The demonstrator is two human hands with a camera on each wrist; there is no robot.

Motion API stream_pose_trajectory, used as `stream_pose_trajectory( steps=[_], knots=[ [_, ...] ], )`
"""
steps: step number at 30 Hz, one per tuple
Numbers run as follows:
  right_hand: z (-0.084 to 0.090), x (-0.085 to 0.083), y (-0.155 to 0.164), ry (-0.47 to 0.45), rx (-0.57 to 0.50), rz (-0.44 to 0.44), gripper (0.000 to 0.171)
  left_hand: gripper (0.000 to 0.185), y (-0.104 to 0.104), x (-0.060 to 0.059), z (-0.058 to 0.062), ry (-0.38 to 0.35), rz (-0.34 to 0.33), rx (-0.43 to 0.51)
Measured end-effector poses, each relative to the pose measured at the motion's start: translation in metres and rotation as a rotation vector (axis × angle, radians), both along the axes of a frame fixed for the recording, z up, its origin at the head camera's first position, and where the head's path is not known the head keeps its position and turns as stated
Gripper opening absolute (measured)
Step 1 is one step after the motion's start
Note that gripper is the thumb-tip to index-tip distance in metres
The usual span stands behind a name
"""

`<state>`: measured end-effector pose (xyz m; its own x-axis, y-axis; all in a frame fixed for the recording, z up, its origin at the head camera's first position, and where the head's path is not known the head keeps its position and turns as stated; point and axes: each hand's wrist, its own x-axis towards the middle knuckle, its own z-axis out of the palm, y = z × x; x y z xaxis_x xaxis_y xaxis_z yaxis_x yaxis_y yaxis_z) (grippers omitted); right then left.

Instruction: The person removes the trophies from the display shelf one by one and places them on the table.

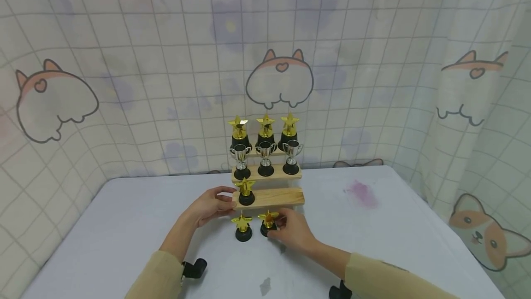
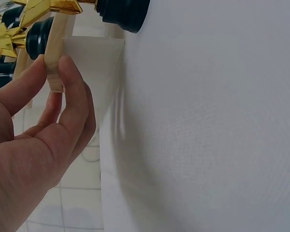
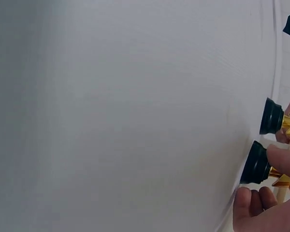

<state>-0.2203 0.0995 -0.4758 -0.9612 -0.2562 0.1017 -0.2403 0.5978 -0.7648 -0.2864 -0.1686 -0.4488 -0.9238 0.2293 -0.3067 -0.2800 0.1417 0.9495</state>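
Note:
My left hand (image 1: 215, 204) pinches the left end of the lowest wooden shelf board (image 1: 274, 196); in the left wrist view, thumb and fingers lie on either side of the board (image 2: 56, 46). A gold star trophy (image 1: 246, 193) with a black base stands at that board's left end. In front, on the table, my right hand (image 1: 295, 231) holds a second star trophy (image 1: 268, 221) between thumb and fingers. In the right wrist view the thumb touches this trophy's black base (image 3: 254, 163). Left of it another star trophy (image 1: 243, 229) stands upright on the table.
Behind, the middle board (image 1: 274, 172) bears three silver cup trophies (image 1: 265, 157), and three gold star trophies (image 1: 266, 128) stand on the top board. White cloth covers the table (image 1: 356, 230), with a pink stain (image 1: 362, 194) at right. A patterned curtain (image 1: 166, 59) hangs behind.

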Motion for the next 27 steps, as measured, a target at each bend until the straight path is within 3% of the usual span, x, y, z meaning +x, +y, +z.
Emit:
stream_pose_trajectory(
  steps=[6, 13, 22, 27],
  knots=[
    [0.009, 0.007, 0.010, 0.057, 0.000, 0.025, 0.040, 0.049, 0.000, 0.000, -0.003, -0.008, 0.014, 0.012],
    [0.024, 0.008, 0.022, 0.112, -0.009, -0.019, 0.034, 0.051, 0.001, 0.000, -0.001, -0.005, -0.001, 0.011],
    [0.037, -0.003, 0.026, 0.219, -0.067, -0.037, 0.027, 0.050, 0.000, 0.000, -0.002, -0.005, 0.003, 0.004],
    [0.047, -0.010, 0.023, 0.215, -0.100, -0.027, 0.020, 0.051, 0.000, -0.001, -0.002, -0.006, 0.002, 0.012]
  ],
)
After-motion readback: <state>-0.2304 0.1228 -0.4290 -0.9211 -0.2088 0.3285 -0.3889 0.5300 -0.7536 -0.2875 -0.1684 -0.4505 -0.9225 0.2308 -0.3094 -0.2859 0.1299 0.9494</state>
